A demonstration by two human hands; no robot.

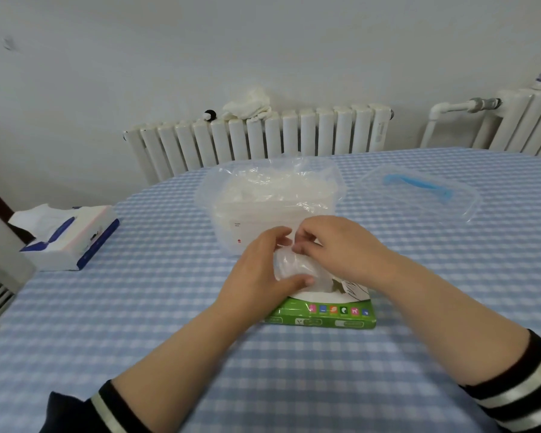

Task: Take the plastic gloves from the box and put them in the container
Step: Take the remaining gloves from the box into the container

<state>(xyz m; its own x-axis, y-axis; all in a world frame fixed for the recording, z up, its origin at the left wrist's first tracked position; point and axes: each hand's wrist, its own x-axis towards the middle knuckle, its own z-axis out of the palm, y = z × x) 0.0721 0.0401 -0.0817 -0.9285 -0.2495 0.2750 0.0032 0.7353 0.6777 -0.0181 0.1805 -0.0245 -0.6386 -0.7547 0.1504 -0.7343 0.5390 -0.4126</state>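
Plastic gloves (289, 264) are what I have between my hands: a clear, crumpled bunch rising out of the top of the green box (325, 317), and I will place everything else from that box. My left hand (260, 267) curls round the near left side of the bunch, thumb pressed across its front. My right hand (338, 245) comes in from the right, fingers bent, fingertips pinching the top of the bunch. I cannot tell how many gloves are in the bunch, since the film is folded on itself.

Just behind the box, almost touching it, stands one clear container (231, 226), lid off. It holds a loose pile of more clear gloves (272, 189), heaped up to its rim; I cannot count them. Its one lid (419, 192), clear with a blue handle, lies flat behind and to the right of the box, apart from the container.

Well to the left of the box sits one white and blue tissue pack (72, 239), a tissue sticking up from its slot. All of it stands on the blue checked tablecloth (169, 307). Far behind the box I count two white radiators (263, 135) along the wall, with a white cloth (250, 104) lying on the nearer one.
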